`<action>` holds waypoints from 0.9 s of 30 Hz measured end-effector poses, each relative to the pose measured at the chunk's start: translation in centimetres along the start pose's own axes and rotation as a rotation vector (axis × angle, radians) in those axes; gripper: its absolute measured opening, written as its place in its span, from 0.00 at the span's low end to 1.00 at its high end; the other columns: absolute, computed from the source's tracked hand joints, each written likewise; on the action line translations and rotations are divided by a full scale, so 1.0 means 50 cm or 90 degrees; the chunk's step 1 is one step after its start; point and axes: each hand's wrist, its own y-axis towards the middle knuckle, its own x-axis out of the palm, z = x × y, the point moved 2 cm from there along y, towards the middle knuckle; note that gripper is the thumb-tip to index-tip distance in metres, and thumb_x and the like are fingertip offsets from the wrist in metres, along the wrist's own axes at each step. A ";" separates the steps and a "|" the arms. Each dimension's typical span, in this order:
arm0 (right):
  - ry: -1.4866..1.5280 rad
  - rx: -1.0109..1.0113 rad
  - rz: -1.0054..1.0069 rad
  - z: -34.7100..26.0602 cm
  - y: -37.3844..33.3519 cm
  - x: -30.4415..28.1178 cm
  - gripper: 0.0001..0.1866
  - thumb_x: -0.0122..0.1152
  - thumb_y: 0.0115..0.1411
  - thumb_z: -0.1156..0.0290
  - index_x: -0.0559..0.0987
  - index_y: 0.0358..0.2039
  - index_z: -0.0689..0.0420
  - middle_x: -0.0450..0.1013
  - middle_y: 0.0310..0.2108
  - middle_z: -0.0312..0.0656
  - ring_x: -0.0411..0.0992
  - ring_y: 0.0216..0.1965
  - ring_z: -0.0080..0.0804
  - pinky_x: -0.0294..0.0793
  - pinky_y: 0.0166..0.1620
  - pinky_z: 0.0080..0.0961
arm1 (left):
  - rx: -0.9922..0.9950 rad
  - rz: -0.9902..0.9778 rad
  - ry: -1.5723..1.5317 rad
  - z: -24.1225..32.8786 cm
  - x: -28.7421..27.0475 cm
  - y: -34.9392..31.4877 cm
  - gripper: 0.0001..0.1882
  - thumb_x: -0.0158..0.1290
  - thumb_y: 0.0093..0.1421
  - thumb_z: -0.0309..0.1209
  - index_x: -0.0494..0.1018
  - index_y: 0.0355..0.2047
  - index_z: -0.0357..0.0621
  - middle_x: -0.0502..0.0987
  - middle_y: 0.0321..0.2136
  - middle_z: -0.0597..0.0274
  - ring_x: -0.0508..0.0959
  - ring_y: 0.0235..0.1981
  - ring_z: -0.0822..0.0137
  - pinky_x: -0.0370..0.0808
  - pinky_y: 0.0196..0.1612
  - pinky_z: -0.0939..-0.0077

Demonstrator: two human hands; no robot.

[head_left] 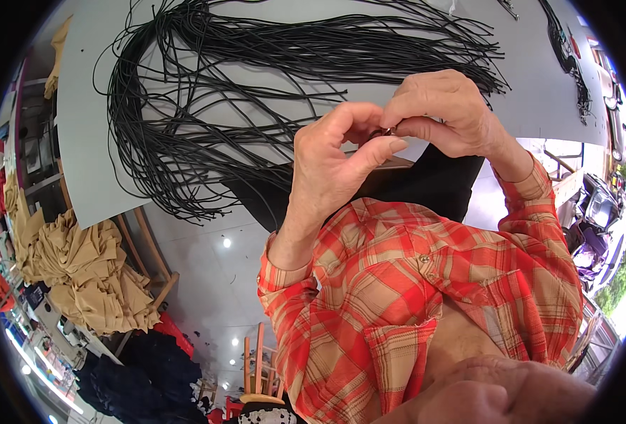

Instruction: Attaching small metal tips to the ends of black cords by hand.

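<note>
My left hand (330, 157) and my right hand (443, 113) are raised in front of my chest, fingertips nearly meeting. Between them is a tiny dark piece with a glint (387, 131), too small and covered to name. The right thumb and forefinger pinch at it; the left thumb and curled fingers close around its other side. Just beyond my hands, a large bundle of thin black cords (313, 53) lies on the table, its loose ends fanning toward me. Some cords pass behind my left wrist. Black cloth (426, 185) lies below my hands.
The pale grey table (90, 141) spans the far side. More black cords (564, 53) lie at its right end. At left, tan fabric pieces (94, 272) are heaped beside a wooden frame (161, 283), with dark cloth (139, 381) below. A wooden stool (260, 367) stands on the tiled floor.
</note>
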 end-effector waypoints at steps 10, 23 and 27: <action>-0.074 -0.010 0.076 0.000 -0.014 -0.001 0.13 0.64 0.40 0.77 0.77 0.30 0.60 0.70 0.24 0.40 0.69 0.27 0.34 0.71 0.39 0.34 | 0.066 -0.024 0.044 -0.010 0.012 0.000 0.11 0.58 0.49 0.26 0.72 0.33 0.38 0.73 0.23 0.60 0.73 0.25 0.66 0.69 0.28 0.78; 0.004 0.023 0.115 -0.006 -0.030 0.003 0.12 0.66 0.41 0.78 0.75 0.28 0.62 0.72 0.24 0.40 0.70 0.26 0.35 0.72 0.37 0.33 | 0.320 0.056 0.192 0.005 0.021 0.002 0.13 0.59 0.45 0.25 0.71 0.32 0.37 0.71 0.20 0.61 0.69 0.20 0.63 0.66 0.23 0.75; 0.018 0.044 0.131 -0.002 -0.039 0.001 0.11 0.66 0.41 0.77 0.75 0.27 0.61 0.71 0.23 0.40 0.70 0.26 0.34 0.72 0.37 0.33 | 0.378 0.072 0.218 0.004 0.027 0.007 0.13 0.59 0.45 0.25 0.71 0.31 0.35 0.70 0.19 0.61 0.67 0.19 0.64 0.65 0.22 0.75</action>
